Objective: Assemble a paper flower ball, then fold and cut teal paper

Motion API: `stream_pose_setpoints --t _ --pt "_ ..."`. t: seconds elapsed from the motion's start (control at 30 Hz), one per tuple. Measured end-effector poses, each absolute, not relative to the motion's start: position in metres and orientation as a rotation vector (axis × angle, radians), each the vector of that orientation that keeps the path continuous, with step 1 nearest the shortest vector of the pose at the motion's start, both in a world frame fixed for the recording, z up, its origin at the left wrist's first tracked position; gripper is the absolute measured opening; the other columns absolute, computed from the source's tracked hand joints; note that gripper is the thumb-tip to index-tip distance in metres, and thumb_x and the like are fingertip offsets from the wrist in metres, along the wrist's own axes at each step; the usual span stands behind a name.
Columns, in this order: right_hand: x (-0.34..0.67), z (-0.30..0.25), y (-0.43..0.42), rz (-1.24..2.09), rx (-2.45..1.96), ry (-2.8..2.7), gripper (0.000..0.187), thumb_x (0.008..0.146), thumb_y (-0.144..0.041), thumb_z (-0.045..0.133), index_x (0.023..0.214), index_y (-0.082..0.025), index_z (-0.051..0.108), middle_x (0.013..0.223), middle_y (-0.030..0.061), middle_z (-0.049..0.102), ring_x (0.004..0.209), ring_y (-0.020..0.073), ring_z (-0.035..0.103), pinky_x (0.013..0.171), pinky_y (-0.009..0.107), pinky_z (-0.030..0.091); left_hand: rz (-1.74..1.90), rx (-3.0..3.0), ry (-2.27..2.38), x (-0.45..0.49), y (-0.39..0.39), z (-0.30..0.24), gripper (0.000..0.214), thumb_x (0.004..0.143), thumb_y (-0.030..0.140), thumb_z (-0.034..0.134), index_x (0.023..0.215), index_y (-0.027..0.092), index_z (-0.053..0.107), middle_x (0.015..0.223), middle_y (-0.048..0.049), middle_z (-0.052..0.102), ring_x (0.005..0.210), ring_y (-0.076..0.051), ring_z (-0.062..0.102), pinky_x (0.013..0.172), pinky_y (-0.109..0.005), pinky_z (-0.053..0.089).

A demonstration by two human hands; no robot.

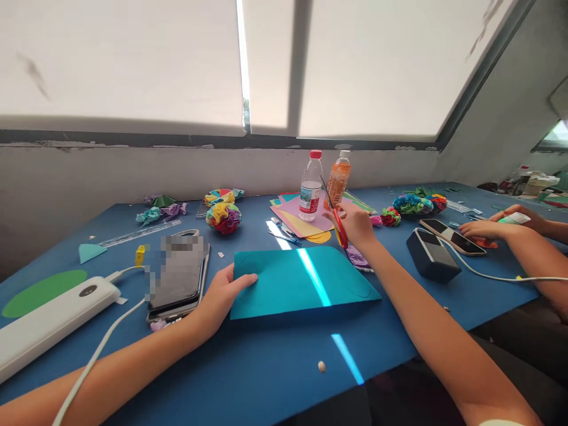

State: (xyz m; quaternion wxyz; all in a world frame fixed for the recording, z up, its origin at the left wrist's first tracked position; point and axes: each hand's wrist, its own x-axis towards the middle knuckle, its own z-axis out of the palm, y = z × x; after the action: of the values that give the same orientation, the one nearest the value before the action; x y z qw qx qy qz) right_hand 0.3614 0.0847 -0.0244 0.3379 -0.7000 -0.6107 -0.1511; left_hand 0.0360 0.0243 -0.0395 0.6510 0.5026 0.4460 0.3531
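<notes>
A teal sheet of paper (284, 281) is held by its left edge in my left hand (224, 296), thumb on top and the other fingers beneath. Faint curved lines show on the sheet, and its upper right corner looks rounded off. My right hand (357, 225) grips red-handled scissors (339, 229) above the sheet's far right side, blades pointing up and away from the paper. The blades seem close together. Just behind the scissors stand a water bottle with a red cap (310, 192) and a bottle of orange drink (339, 177).
Phones (180, 278), a white power bank (57, 319) with a cable and a green paper oval (42, 290) lie at left. Tissue-paper flowers (224, 217) and coloured sheets (293, 216) sit farther back. Right, a black box (432, 254) stands near another person's hands (488, 229).
</notes>
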Motion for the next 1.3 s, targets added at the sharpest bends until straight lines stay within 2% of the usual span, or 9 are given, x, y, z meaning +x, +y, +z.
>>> stream_pose_setpoints --t 0.07,0.23,0.37,0.47,0.57,0.77,1.0,1.17,1.3 --pt "0.361 -0.028 0.088 -0.249 -1.852 -1.591 0.068 0.084 -0.073 0.036 0.075 -0.015 0.069 0.078 0.0139 0.07 0.071 0.0228 0.062 0.063 0.029 0.04 0.802 1.147 0.999 0.036 0.025 -0.041 0.055 0.067 0.04 0.076 0.115 0.016 0.06 0.103 -0.0077 0.073 0.084 -0.026 0.069 0.074 -0.034 0.055" --pt "0.351 -0.033 0.086 0.149 -1.972 -1.432 0.062 0.084 -0.071 0.039 0.064 -0.018 0.063 0.072 0.0127 0.068 0.082 0.0267 0.063 0.065 0.031 0.041 0.796 1.165 0.966 0.035 0.025 -0.043 0.053 0.069 0.04 0.074 0.115 0.016 0.06 0.103 -0.0066 0.073 0.086 -0.025 0.069 0.075 -0.034 0.055" --pt "0.343 -0.033 0.086 0.645 -2.026 -1.249 0.07 0.086 -0.073 0.027 0.051 -0.02 0.055 0.046 0.0095 0.056 0.058 0.0231 0.062 0.054 0.031 0.045 0.789 1.174 0.995 0.036 0.022 -0.037 0.053 0.067 0.041 0.075 0.112 0.015 0.062 0.1 -0.007 0.073 0.086 -0.026 0.068 0.073 -0.033 0.055" --pt "0.339 -0.033 0.086 0.901 -1.961 -1.141 0.055 0.085 -0.065 0.043 0.061 -0.017 0.059 0.051 0.0083 0.062 0.049 0.0177 0.059 0.048 0.028 0.048 0.772 1.186 1.033 0.037 0.02 -0.031 0.053 0.066 0.041 0.075 0.11 0.015 0.063 0.101 -0.0074 0.073 0.087 -0.026 0.068 0.073 -0.032 0.055" --pt "0.333 -0.034 0.084 1.085 -1.819 -1.04 0.026 0.084 -0.04 0.061 0.077 -0.015 0.062 0.067 0.0068 0.07 0.056 0.014 0.064 0.054 0.023 0.052 0.744 1.193 1.051 0.037 0.021 -0.029 0.052 0.066 0.042 0.075 0.109 0.015 0.063 0.104 -0.0082 0.073 0.09 -0.027 0.068 0.073 -0.033 0.055" --pt "0.324 -0.029 0.081 1.351 -1.599 -0.893 0.01 0.088 -0.016 0.056 0.08 -0.012 0.06 0.074 0.0085 0.07 0.064 0.0136 0.066 0.062 0.025 0.057 0.724 1.184 0.996 0.037 0.024 -0.037 0.052 0.07 0.042 0.073 0.113 0.016 0.06 0.105 -0.0084 0.072 0.092 -0.029 0.068 0.077 -0.037 0.056" --pt "0.322 -0.033 0.086 1.506 -1.407 -0.745 0.02 0.086 -0.006 0.055 0.068 -0.014 0.053 0.058 0.0 0.057 0.05 0.0083 0.056 0.052 0.02 0.054 0.727 1.174 1.003 0.037 0.025 -0.038 0.052 0.07 0.042 0.073 0.112 0.015 0.06 0.1 -0.0076 0.073 0.086 -0.028 0.069 0.076 -0.038 0.056" --pt "0.32 -0.033 0.087 1.319 -1.239 -0.707 0.013 0.086 -0.006 0.055 0.079 -0.017 0.055 0.077 0.0011 0.064 0.067 0.0079 0.063 0.059 0.016 0.056 0.739 1.17 1.014 0.036 0.024 -0.038 0.051 0.067 0.043 0.074 0.11 0.017 0.062 0.098 -0.0073 0.074 0.089 -0.029 0.069 0.073 -0.036 0.056" --pt "0.328 -0.02 0.08 1.112 -1.183 -0.765 0.013 0.085 -0.03 0.063 0.08 -0.02 0.055 0.073 -0.0003 0.062 0.051 0.0069 0.054 0.039 0.015 0.044 0.754 1.168 1.033 0.037 0.025 -0.038 0.054 0.062 0.044 0.077 0.107 0.017 0.065 0.095 -0.0082 0.074 0.086 -0.031 0.069 0.072 -0.037 0.057"
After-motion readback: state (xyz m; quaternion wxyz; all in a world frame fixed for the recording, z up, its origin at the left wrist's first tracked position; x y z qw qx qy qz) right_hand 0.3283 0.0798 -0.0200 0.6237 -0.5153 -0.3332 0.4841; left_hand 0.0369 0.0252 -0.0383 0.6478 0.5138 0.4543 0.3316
